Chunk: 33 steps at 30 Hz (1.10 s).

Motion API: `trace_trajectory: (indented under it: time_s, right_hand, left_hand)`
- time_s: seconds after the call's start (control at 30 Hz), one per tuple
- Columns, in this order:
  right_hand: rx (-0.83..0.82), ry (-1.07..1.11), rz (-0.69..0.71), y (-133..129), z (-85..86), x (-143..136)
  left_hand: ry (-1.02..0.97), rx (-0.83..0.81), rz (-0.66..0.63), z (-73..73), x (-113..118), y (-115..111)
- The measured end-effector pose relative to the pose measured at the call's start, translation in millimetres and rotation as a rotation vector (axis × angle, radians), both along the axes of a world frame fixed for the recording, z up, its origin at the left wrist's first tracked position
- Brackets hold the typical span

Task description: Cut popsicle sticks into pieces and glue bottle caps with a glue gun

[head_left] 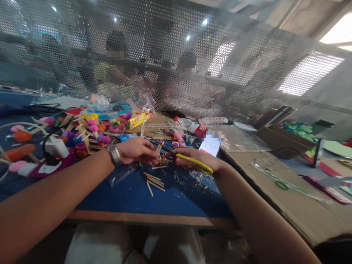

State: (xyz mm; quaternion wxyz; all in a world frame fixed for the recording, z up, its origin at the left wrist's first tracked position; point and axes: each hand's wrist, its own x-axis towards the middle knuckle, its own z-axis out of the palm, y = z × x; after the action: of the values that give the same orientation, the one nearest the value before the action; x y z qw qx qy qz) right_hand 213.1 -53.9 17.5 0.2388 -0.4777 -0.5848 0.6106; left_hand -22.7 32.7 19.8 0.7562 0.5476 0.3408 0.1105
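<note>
My left hand (140, 151), with a watch (114, 155) on the wrist, pinches a short wooden stick (158, 148) between its fingertips. Opposite it, my right hand (189, 154) is closed round a pair of scissors with yellow handles (196, 163). The dark blades point left towards the stick; whether they touch it I cannot tell. Below the hands, several cut wooden sticks (155, 182) lie loose on the blue table (123, 201). Pale shavings (180, 179) are scattered beneath my right hand.
Stick structures with coloured pieces (88, 134) crowd the left, by a purple power strip (52, 167). Behind my hands are a pink glue gun (179, 140), a bottle (189, 126) and a phone (210, 145). Cardboard (275, 183) lies right; a perforated screen (154, 44) stands behind.
</note>
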Motion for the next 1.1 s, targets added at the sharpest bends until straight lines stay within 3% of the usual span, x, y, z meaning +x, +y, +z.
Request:
trace_trajectory:
  time_s: [0.5, 1.1]
  right_hand:
    - [0.045, -0.032, 0.015, 1, -2.1, 2]
    - [0.116, -0.157, 0.031, -2, 6.9, 1]
  left_hand:
    - [-0.017, -0.002, 0.0, -4.2, -1, 1]
    - [-0.003, -0.013, 0.024, 2.0, 0, -1]
